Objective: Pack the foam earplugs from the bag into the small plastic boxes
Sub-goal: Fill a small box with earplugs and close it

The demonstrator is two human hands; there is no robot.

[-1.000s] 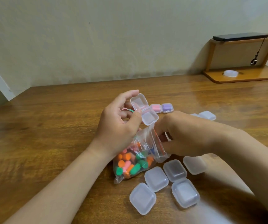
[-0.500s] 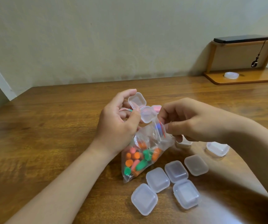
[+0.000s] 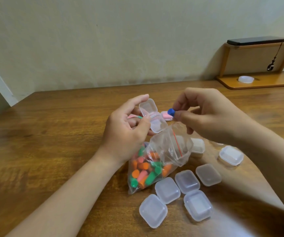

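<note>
Wooden bench (image 3: 52, 134) beneath a pale wall (image 3: 103, 40): left hand (image 3: 129, 127) grips an open clear box (image 3: 152, 115), right hand (image 3: 206, 115) pinches a blue earplug (image 3: 171, 112) above the gaping bag (image 3: 163, 154) of earplugs; a pink-filled box (image 3: 165, 116) sits half-hidden behind them.

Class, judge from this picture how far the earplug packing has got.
Done: one pink-filled box lies further back. In hand: the right hand pinches a blue earplug beside the open box that the left hand holds. Left: the bag holds many earplugs, and several closed boxes look empty.
</note>
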